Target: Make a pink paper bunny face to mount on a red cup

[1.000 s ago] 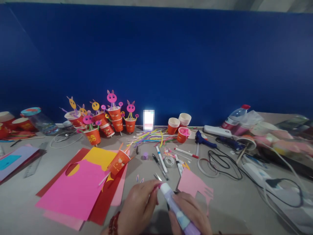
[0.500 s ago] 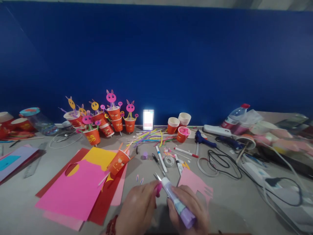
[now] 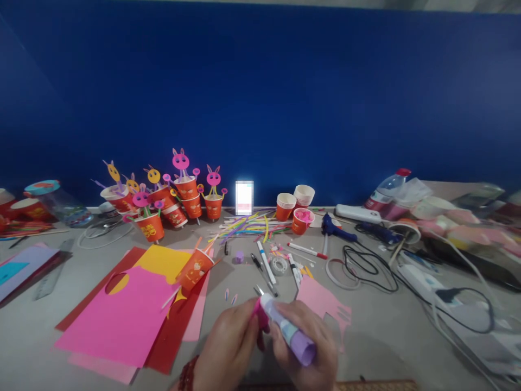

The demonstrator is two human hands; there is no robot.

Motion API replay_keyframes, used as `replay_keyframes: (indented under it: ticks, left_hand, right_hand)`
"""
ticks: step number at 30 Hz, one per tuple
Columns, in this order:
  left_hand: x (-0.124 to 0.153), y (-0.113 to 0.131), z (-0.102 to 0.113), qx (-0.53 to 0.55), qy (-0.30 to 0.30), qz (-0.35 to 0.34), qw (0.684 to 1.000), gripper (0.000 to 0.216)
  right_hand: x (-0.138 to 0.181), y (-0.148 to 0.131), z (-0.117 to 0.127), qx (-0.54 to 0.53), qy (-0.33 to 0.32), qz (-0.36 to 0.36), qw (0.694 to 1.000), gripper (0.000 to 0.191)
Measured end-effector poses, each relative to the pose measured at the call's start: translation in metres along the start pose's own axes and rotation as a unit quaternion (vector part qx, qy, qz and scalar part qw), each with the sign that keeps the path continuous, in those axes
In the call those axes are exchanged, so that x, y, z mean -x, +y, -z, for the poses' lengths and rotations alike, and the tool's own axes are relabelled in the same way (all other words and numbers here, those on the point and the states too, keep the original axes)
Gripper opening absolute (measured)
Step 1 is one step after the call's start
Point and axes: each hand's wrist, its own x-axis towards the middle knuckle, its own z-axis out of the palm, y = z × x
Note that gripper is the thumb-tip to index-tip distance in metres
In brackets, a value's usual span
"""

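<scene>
My left hand (image 3: 230, 342) is closed, pinching a small bright pink paper piece (image 3: 262, 320) that its fingers partly cover. My right hand (image 3: 307, 336) wraps round a purple glue stick (image 3: 288, 328), tilted so its white end meets the pink piece. A pointed metal tip (image 3: 258, 290) pokes out just beyond that end; the rest of it is hidden. Two small paper rabbit ears (image 3: 230, 296) lie on the table ahead of my left hand. The purple cap (image 3: 239, 257) stands farther back.
Pink paper (image 3: 118, 326) and an orange cup (image 3: 196, 271) lie to the left. Decorated cups (image 3: 189, 206) stand behind. Pens (image 3: 266, 263), a tape roll (image 3: 279, 264) and cut pink paper (image 3: 321, 301) lie ahead. A blue glue gun (image 3: 337, 228) and black cables (image 3: 374, 271) are at right.
The glue stick has moved left with my right hand, and its white end now presses against the pink piece. The view has shifted slightly.
</scene>
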Motion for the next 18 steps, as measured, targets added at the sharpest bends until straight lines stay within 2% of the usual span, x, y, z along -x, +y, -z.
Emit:
replay_keyframes:
  ticks: [5,9,12,16,18]
  left_hand:
    - [-0.002,-0.001,0.001,0.048,-0.013,0.003,0.999,0.024]
    - [-0.003,-0.002,0.002,0.044,-0.026,0.015,0.999,0.025]
    - [-0.003,-0.003,0.002,0.048,-0.02,-0.001,0.999,0.023]
    - [-0.001,-0.005,0.002,0.041,-0.009,-0.012,0.999,0.023]
    - [0.0,-0.006,0.001,0.032,-0.005,-0.022,0.999,0.027]
  right_hand:
    - [-0.007,-0.003,0.001,-0.009,-0.01,0.005,1.0,0.033]
    - [-0.014,-0.004,0.001,-0.002,0.004,-0.028,1.0,0.022]
    - [-0.016,-0.005,0.001,0.001,0.014,-0.009,1.0,0.021]
    - [-0.018,-0.004,0.001,-0.006,0.004,-0.064,0.998,0.013]
    - [-0.019,-0.003,0.0,-0.017,0.004,-0.065,0.998,0.014]
